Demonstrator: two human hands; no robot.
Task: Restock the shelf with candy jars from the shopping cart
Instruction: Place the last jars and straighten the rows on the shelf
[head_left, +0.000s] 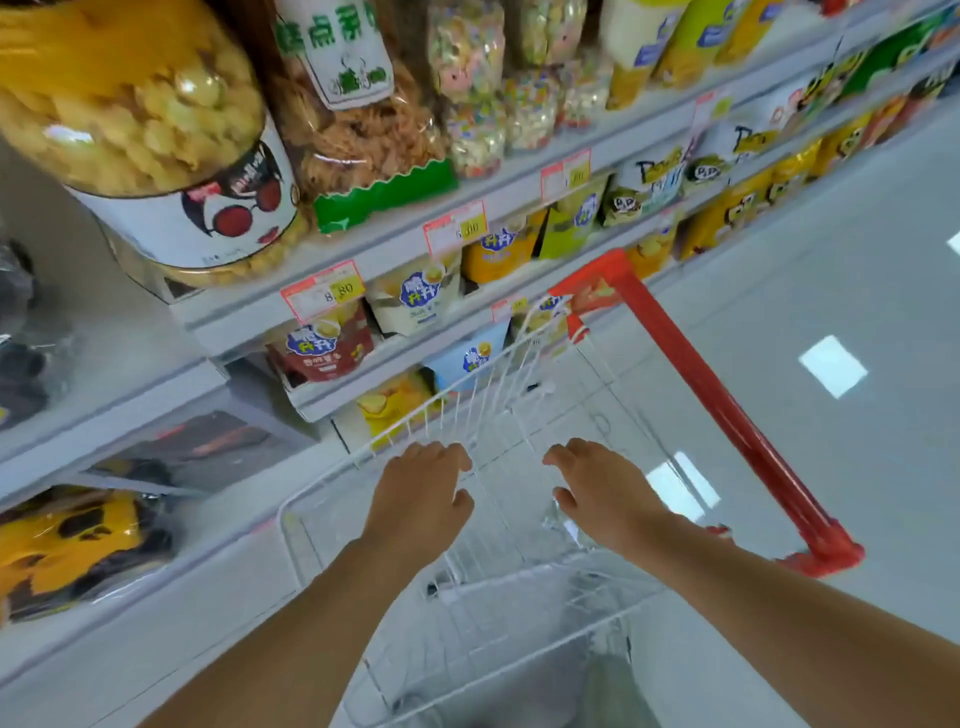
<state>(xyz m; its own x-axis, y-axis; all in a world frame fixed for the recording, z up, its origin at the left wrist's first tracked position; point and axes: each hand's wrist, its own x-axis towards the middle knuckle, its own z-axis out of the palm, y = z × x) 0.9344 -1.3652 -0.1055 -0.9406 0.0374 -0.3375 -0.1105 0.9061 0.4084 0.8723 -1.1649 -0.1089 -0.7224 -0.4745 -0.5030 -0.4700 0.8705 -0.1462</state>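
A white wire shopping cart (322, 499) with a red handle (717, 405) stands below me beside the shelves. I see no jar inside its basket. My left hand (421, 499) and my right hand (602, 493) both reach down over the basket, fingers relaxed, palms facing each other, holding nothing. A large clear candy jar (150, 130) with a yellow lid and a white label stands on the shelf (395, 244) at the upper left, well above both hands.
Bags of snacks (358, 124) stand right of the jar, with chip bags (415, 296) on the lower shelves and price tags (324, 291) along the edges. Yellow and black packs (67, 545) lie at the lower left. Glossy floor (857, 260) lies to the right.
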